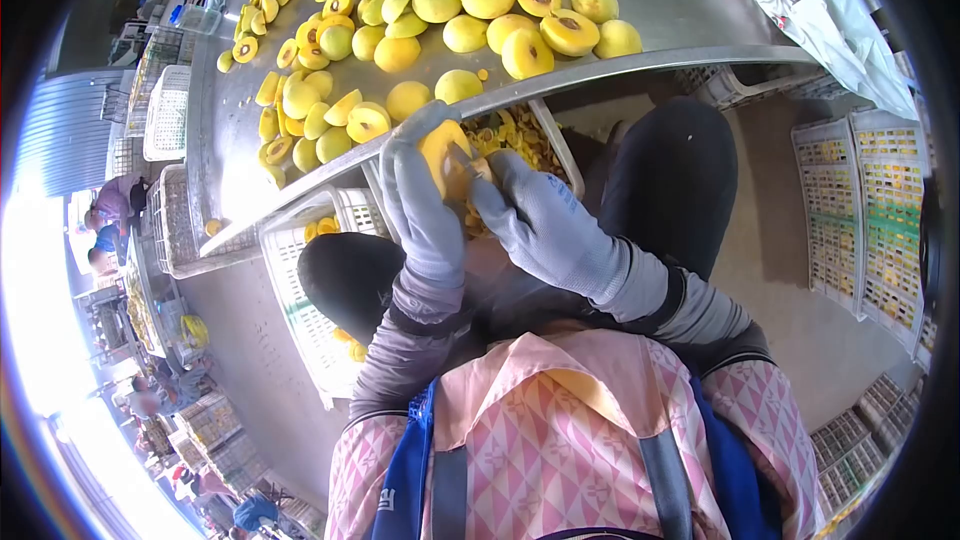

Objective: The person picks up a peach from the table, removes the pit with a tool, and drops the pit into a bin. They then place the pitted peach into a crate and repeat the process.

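Note:
My left hand (420, 195), in a grey glove, is wrapped round a yellow fruit half (437, 152) just off the table's front edge. From the right, my right hand (545, 225), gloved too, reaches to the cut face with its fingers pinched; a small, dark tool seems to be between them, but I cannot make it out. On the metal table (650, 15) lie several whole and halved yellow fruits (436, 2), some with brown stones showing. Below my hands, a crate (560, 145) holds yellow fruit pieces.
A white crate (300, 315) with some fruit stands left of my knees. A white and red plastic bag (800, 5) hangs over the table's right end. Stacked crates (860, 210) stand on the floor at right. Other people (118, 198) are far off at left.

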`<state>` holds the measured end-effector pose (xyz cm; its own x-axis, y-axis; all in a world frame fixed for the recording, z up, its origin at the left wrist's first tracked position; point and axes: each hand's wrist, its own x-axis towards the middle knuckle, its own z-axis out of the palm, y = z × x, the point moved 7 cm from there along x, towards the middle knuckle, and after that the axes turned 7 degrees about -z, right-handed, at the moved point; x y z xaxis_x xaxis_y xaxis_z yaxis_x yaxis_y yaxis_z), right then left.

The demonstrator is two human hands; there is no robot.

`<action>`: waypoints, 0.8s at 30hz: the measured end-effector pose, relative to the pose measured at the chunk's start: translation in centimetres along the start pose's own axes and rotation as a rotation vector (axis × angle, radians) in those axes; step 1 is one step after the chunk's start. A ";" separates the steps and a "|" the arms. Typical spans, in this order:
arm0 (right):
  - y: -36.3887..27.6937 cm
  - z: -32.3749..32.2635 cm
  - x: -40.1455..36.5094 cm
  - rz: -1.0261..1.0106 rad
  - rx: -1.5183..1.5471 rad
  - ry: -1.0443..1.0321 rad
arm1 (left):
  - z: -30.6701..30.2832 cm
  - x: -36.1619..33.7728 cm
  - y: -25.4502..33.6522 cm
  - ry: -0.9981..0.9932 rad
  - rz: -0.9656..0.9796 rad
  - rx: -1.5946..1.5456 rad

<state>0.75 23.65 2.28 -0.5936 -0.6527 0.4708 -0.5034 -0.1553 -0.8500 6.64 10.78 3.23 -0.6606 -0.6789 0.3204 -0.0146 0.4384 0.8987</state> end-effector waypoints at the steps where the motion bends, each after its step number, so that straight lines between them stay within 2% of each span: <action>1: -0.1 0.1 -0.1 -0.020 -0.027 -0.002 | 0.0 0.1 -0.3 -0.004 -0.071 -0.108; 2: -0.1 0.2 -0.2 -0.041 -0.053 -0.004 | -0.1 0.2 -0.5 -0.008 -0.142 -0.215; 6: 0.0 0.2 -0.1 0.011 0.000 -0.043 | 0.2 0.2 1.2 -0.069 0.014 0.152; 9: -0.6 0.0 -0.4 -0.129 -0.156 -0.015 | -0.3 -0.2 -0.3 -0.034 0.073 0.304; 12: -1.0 0.0 -0.5 -0.185 -0.192 -0.001 | -0.4 -0.1 -0.5 -0.069 0.081 0.293; 17: -0.5 0.3 -0.3 -0.050 -0.034 -0.069 | 0.2 0.4 2.1 -0.126 0.218 0.386; 21: -0.5 0.4 -0.7 -0.116 -0.100 -0.093 | 0.6 0.9 1.2 -0.222 -0.070 0.120; 24: -0.2 0.5 -0.6 -0.054 -0.071 -0.144 | 0.5 0.5 -0.8 -0.202 -0.371 -0.165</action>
<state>1.48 23.71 2.02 -0.4707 -0.7453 0.4722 -0.5780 -0.1438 -0.8033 5.98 10.37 2.55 -0.7668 -0.6366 -0.0822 -0.1688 0.0764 0.9827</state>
